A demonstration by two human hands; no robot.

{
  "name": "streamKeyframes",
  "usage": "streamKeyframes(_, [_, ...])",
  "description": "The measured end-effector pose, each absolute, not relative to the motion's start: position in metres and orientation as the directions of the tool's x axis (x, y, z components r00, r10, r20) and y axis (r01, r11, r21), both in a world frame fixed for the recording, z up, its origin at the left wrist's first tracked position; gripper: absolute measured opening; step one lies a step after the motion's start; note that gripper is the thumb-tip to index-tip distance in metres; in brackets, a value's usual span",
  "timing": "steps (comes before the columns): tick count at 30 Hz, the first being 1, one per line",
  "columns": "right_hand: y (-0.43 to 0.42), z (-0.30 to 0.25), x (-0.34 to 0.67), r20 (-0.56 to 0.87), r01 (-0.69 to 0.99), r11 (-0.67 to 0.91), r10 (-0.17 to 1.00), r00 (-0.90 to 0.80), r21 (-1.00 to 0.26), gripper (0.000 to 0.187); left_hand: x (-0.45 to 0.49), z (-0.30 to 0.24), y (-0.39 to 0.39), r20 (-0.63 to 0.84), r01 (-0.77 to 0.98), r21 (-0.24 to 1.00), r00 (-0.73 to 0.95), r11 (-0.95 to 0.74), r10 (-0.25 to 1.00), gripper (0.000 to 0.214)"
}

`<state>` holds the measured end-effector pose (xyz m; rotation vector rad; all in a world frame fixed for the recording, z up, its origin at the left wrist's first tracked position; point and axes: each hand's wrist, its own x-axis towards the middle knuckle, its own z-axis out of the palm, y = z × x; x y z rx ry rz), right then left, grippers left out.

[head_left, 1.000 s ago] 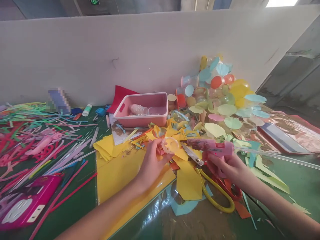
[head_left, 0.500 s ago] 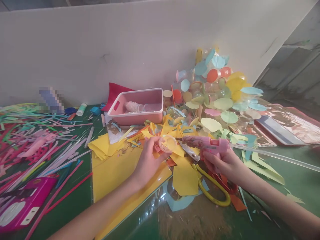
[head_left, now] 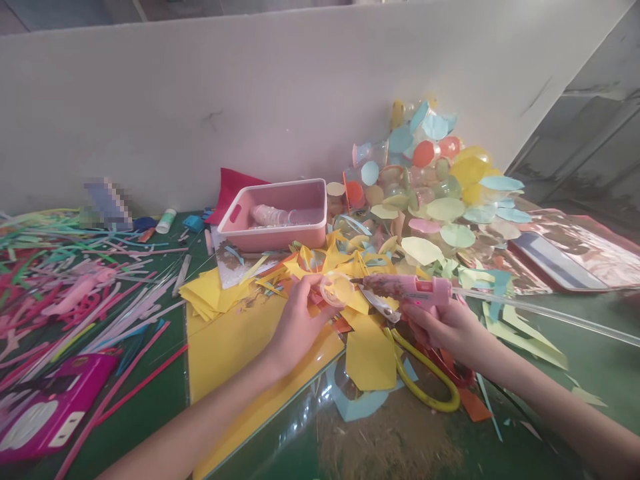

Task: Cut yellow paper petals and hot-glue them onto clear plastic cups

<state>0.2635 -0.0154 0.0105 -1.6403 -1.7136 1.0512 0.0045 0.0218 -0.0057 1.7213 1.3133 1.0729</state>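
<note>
Glue gun [head_left: 405, 288] closer to plastic cap [head_left: 337, 289]

Forward of the left hand [head_left: 300, 327] and right hand [head_left: 443, 327], the pink plastic tub [head_left: 273, 237] and heaped plastic cups [head_left: 425, 180] stood in the way; a clear glue stick [head_left: 550, 317] crossed above the green bench [head_left: 600, 367], which offered passage at lower right.

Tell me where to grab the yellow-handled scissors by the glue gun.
Grab the yellow handle loop at its bottom curve, coming from your side of the table. That curve lies out in the open, beyond the right hand, while the blades run up under the glue gun, so they are the awkward end to reach.
</note>
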Motion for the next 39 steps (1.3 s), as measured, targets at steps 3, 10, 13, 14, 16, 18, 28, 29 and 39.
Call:
streamKeyframes(3, [-0.015,0.010,0.264,-0.137,0.545,-0.048,0.983,-0.124,-0.837,0.064,0.004,-0.007,0.022,0.198,0.384,0.892,0.138,-0.236,0.971,0.036])
streamKeyframes(10, [-0.014,0.006,0.266,-0.157,0.538,-0.064,0.979,-0.127,-0.841,0.065,0.005,-0.006,0.021,0.198,0.386,0.892,0.133,-0.235,0.971,0.034])
streamKeyframes(13, [-0.014,0.007,0.267,-0.153,0.546,-0.058,0.980,-0.130,-0.835,0.065,0.005,-0.006,0.021,0.195,0.395,0.889,0.129,-0.231,0.972,0.035])
streamKeyframes(14, [-0.014,0.008,0.267,-0.153,0.548,-0.060,0.980,-0.126,-0.834,0.065,0.005,-0.006,0.021,0.191,0.392,0.891,0.131,-0.228,0.973,0.035])
streamKeyframes(16, [-0.014,0.009,0.267,-0.164,0.548,-0.075,0.980,-0.115,-0.833,0.065,0.004,-0.008,0.022,0.179,0.374,0.902,0.134,-0.217,0.975,0.035])
streamKeyframes(18, [-0.014,0.010,0.268,-0.175,0.526,-0.093,0.979,-0.108,-0.846,0.064,0.004,-0.009,0.023,0.176,0.362,0.907,0.134,-0.213,0.975,0.036])
streamKeyframes(28, [-0.017,0.017,0.267,-0.116,0.354,-0.061,0.984,-0.135,-0.933,0.062,0.004,-0.002,0.018,0.305,0.476,0.790,0.242,-0.386,0.921,0.036])
streamKeyframes(29, [-0.017,0.018,0.265,-0.127,0.350,-0.072,0.983,-0.135,-0.934,0.062,0.004,-0.002,0.018,0.295,0.473,0.797,0.239,-0.377,0.925,0.037])
streamKeyframes(39, [-0.018,0.018,0.262,-0.129,0.386,-0.059,0.979,-0.158,-0.921,0.058,0.005,0.001,0.015,0.228,0.466,0.827,0.232,-0.314,0.946,0.034])
